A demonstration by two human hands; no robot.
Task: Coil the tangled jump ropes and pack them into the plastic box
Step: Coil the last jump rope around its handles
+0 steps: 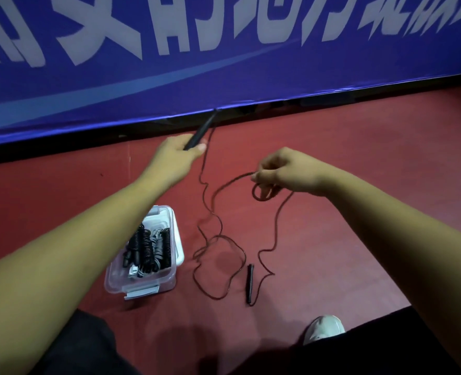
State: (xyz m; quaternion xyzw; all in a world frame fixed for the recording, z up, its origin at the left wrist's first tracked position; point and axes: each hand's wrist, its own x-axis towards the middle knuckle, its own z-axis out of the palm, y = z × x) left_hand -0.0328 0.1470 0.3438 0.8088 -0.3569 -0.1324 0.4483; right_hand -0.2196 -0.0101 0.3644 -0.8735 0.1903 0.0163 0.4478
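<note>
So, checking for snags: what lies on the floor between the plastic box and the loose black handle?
Head view: only loops of the thin rope lie on the red floor between the plastic box and the loose handle.

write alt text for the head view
A person's left hand grips one black handle of a thin jump rope while the right hand pinches small loops of it. The other handle lies on the red floor near a clear plastic box holding coiled ropes.
</note>
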